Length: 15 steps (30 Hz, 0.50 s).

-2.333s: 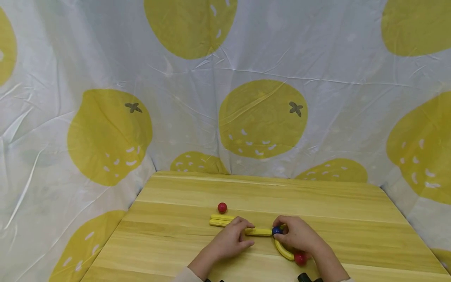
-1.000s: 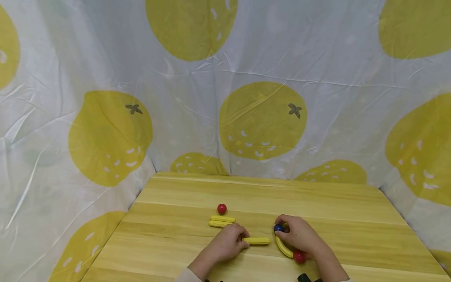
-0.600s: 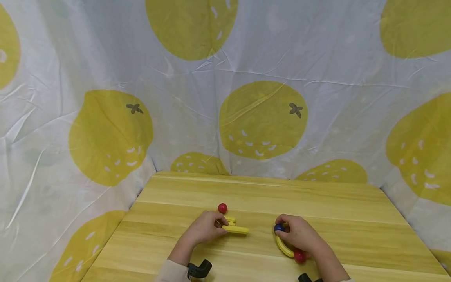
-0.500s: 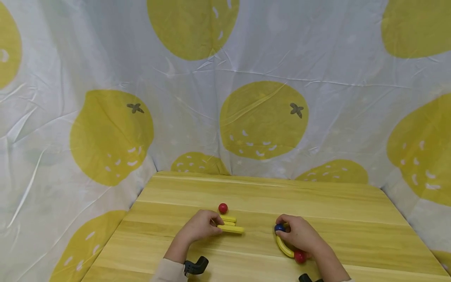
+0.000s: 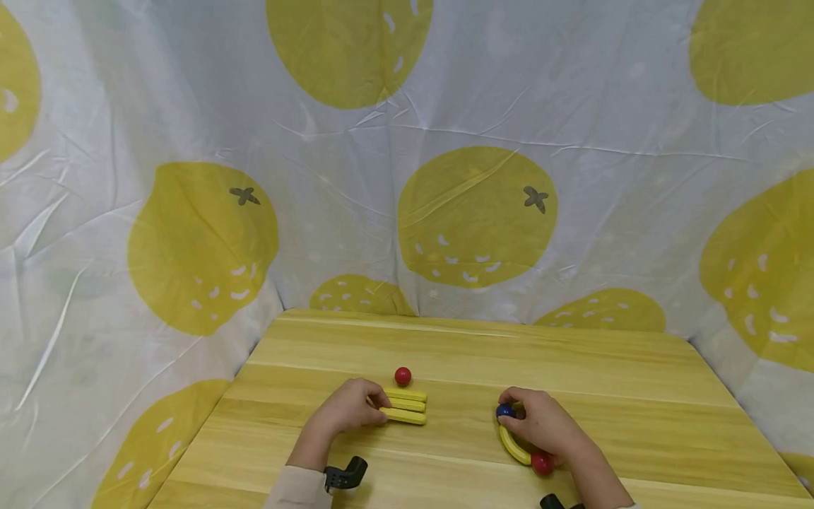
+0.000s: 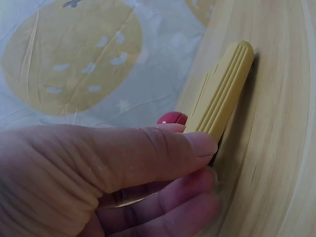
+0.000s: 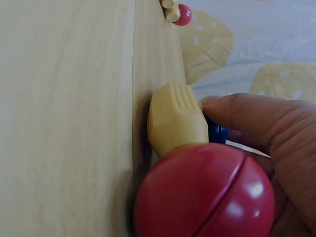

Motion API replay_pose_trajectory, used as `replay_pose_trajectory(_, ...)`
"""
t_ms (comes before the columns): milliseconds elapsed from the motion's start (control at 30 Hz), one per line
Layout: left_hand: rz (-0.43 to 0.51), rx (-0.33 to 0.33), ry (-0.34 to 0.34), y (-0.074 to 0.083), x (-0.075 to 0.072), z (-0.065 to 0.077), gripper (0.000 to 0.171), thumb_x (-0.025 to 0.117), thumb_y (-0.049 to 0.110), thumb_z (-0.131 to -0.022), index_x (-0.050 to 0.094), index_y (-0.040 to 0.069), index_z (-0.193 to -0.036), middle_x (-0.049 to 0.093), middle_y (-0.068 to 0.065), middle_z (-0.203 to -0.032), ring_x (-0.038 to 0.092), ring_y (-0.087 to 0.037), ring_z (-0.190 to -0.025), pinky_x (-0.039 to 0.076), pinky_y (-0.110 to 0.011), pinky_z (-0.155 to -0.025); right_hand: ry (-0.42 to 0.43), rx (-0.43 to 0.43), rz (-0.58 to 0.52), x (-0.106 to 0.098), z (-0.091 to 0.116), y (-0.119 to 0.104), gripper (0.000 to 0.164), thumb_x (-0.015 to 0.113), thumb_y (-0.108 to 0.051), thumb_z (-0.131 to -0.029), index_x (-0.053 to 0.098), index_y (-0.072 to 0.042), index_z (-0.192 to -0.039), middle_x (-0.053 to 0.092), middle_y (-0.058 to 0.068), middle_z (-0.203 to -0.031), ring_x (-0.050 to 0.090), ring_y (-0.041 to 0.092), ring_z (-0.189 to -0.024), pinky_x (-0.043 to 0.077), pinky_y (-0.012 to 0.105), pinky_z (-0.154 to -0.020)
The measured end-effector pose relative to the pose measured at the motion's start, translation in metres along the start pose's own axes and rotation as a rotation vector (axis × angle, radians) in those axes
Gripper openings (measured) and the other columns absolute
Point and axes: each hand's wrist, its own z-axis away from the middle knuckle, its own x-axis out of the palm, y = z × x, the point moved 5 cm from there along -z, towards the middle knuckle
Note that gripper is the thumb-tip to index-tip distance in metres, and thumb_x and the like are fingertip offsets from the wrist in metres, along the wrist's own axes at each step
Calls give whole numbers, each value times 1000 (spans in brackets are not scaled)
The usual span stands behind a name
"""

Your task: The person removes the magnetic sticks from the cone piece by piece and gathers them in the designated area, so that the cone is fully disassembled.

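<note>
A: Writing: none readable on any piece. Cloth backdrop (image 5: 407,141) carries only printed yellow fruit shapes, no lettering.

B: Noted. Left hand (image 5: 346,410)?

A: Fingers curled round the near end of a straight yellow stick (image 5: 403,416), thumb pressed on top in the left wrist view. Stick is ribbed along its length, rounded at the tip, lying flat on the table (image 5: 572,367). It sits against two more yellow sticks (image 5: 405,399), the three side by side, left of the table's middle. Small red ball (image 5: 403,376) just beyond them, toward the far edge.

B: Right hand (image 5: 540,424)?

A: Fingers curled over a curved yellow piece (image 5: 512,448), near the front edge, right of the middle. Blue ball (image 5: 505,411) at the piece's far end, under the fingertips; larger red ball (image 5: 542,464) at its near end. Right wrist view shows a seam line across that red ball.

B: Anything hard to make out?

A: Most of the curved piece hides under the palm. Whether the balls are joined to it or only touching, cannot tell. Left fingers cover the stick's near end. Black wrist mounts (image 5: 343,475) cut off at the bottom edge of the head view.
</note>
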Motion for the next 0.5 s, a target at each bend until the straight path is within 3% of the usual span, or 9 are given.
replay_pose_trajectory(200,-1,-3,6,-2,-3,1,13,83,7,-81,77,6,-93,70,0,-89,57,-15,-76,48,-28,-63,61,46,-13,-5,0,2,17,77,-31,-92,71,-23,-105,66,-6,-85,57,11,-74,48,28,-68)
replay_pose_trajectory(300,-7,-3,11,-2,-3,1,13,83,7,-81,77,7,-93,70,0,-89,56,-15,-76,48,-28,-63,165,47,32,-13,1,3,13,75,-27,-94,73,-21,-104,68,-5,-91,60,17,-86,52,36,-79)
replay_pose_trajectory(400,-20,2,16,-2,-3,0,13,83,7,-81,76,7,-92,70,-1,-88,56,-15,-76,48,-28,-64,245,28,123,-21,3,7,13,74,-20,-93,74,-16,-106,71,2,-108,61,27,-104,52,49,-93)
replay_pose_trajectory(500,-31,8,16,-2,-2,0,13,83,6,-81,76,6,-92,70,-3,-88,57,-15,-77,49,-28,-66,231,31,167,-22,3,13,16,74,-15,-92,74,-13,-108,70,7,-113,63,32,-109,50,55,-98)
